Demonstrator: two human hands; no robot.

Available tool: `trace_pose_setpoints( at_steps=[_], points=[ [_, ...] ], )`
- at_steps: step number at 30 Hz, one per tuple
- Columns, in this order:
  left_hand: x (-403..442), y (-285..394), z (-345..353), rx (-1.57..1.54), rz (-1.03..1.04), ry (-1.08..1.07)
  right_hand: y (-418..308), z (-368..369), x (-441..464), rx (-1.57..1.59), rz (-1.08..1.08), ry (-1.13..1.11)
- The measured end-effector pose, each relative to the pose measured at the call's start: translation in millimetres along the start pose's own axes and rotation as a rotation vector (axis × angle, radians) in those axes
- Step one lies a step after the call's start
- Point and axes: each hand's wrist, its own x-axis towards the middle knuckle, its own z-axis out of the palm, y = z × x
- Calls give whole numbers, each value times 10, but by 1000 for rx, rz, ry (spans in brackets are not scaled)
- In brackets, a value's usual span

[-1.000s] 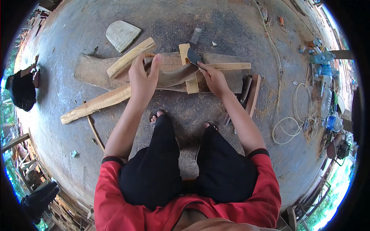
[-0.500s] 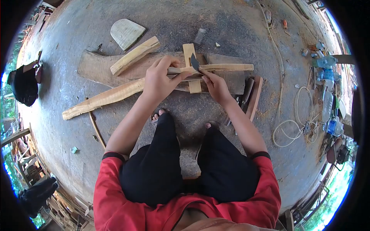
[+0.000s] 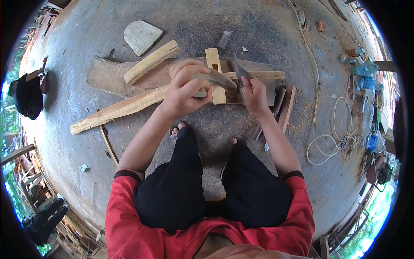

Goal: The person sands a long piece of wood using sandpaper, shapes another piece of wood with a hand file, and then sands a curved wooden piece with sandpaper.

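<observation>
My left hand is closed around a greyish-brown, rounded wooden handle, smeared by motion, which points to the right. My right hand pinches a dark, curved blade between thumb and fingers, its thin tip pointing up and away. Whether blade and handle are joined, I cannot tell. Below the hands lies a short pale wood piece with a slot cut in it. A long pale strip reaches out to the right beneath it. Both rest over a wide brown plank.
A long rough strip and a shorter pale block lie at the left, near a rounded board. Dark tools and a reddish wood bar lie right of my hands. Beyond are coiled tubing and plastic bottles.
The blade and my right hand have moved right, away from my left hand. The handle in my left hand has swung and is blurred. The wood pieces lie nearly as before.
</observation>
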Motion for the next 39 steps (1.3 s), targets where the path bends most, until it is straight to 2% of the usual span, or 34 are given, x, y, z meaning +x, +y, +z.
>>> trace_pose_setpoints(
  at_steps=[2, 4, 6, 7, 8, 9, 10, 12, 13, 15, 16, 17, 18, 19, 21, 23, 25, 27, 29, 31, 34, 37, 39],
  points=[
    [-8, 36, -29, 52, -53, -20, 80, 63, -40, -32, -85, -130],
    [1, 66, -62, 110, -103, -39, 25, 171, -73, 13, -158, -122],
    [7, 89, -63, -16, -251, 40, -3, 201, -103, 53, -229, -110],
    [-15, 96, -54, -18, -249, 37, -6, 197, -118, -3, -231, -207],
    [-52, 96, -38, -277, -534, 117, -8, 197, -125, -58, -233, -303],
    [-68, 97, -33, -537, -819, 197, -2, 212, -131, -57, -232, -302],
    [-65, 60, -58, -536, -819, 197, 10, 239, -136, -63, -256, -294],
    [-30, -49, -178, -667, -1203, 236, 15, 283, -122, -67, -282, -287],
    [-22, -53, -251, -666, -1203, 237, 11, 304, -106, -97, -318, -283],
    [5, -59, -402, -905, -1497, 245, -17, 341, -77, -126, -358, -276],
    [-18, -93, -439, -904, -1495, 244, -41, 356, -72, -83, -285, -322],
    [-62, -134, -466, -806, -1475, 126, -59, 370, -70, -39, -212, -369],
    [-118, -184, -502, -707, -1451, 12, -63, 392, -74, -38, -214, -368],
    [-207, -283, -567, -705, -1451, 14, -52, 422, -87, -56, -224, -381],
    [-336, -434, -676, -871, -1514, -341, 19, 484, -130, -73, -232, -400],
    [-405, -387, -634, -918, -1594, -368, 121, 540, -158, -121, -409, -331],
    [-455, -376, -606, -967, -1673, -398, 93, 531, -159, -130, -375, -351],
    [-540, -377, -577, -1073, -1668, -276, 20, 481, -167, -140, -341, -378],
    [-560, -335, -547, -1078, -1666, -226, -112, 414, -132, -152, -186, -435],
    [-519, -254, -501, -1077, -1667, -181, -97, 423, -115, -167, -224, -379],
    [-415, -154, -407, -1078, -1550, -226, -92, 458, -43, -151, -266, -267],
    [-352, -91, -330, -962, -1439, -334, -144, 425, 54, -72, -233, -235],
    [-289, -16, -312, -686, -1391, -442, -259, 381, 97, -17, -193, -251]
  ],
)
